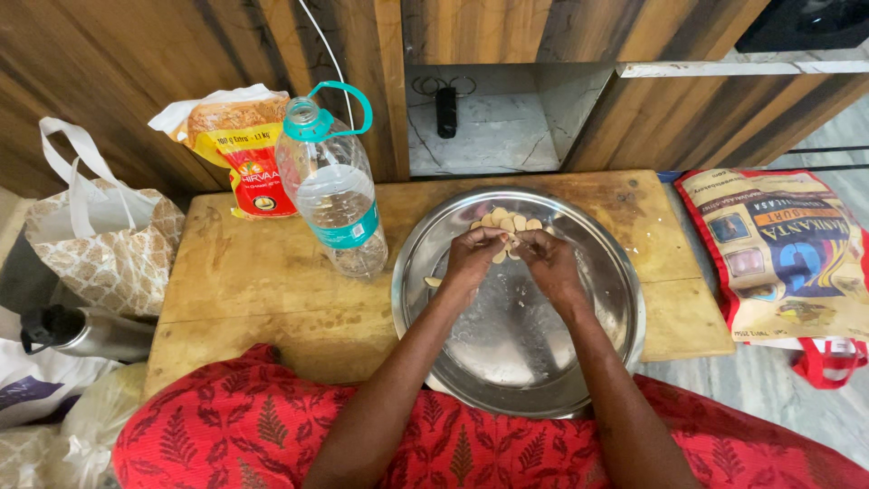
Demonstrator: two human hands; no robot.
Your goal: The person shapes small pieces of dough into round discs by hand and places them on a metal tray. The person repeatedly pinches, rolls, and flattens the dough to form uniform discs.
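Where the two bare hands meet over the wide round steel plate (pixel 593 272), the left hand (pixel 472 258) and the right hand (pixel 548 263) have their fingertips pinched together on one small pale flat piece of dough (pixel 509 244), held just above the plate's far half. More small pale pieces (pixel 503 220) lie in a cluster on the plate right behind the fingers, and one lies apart by the left wrist. That plate rests on a low wooden board table (pixel 262 281). Left of it stands a clear plastic water bottle with a teal cap and handle (pixel 333 195), and behind the bottle leans a yellow-and-red flour packet (pixel 237 149).
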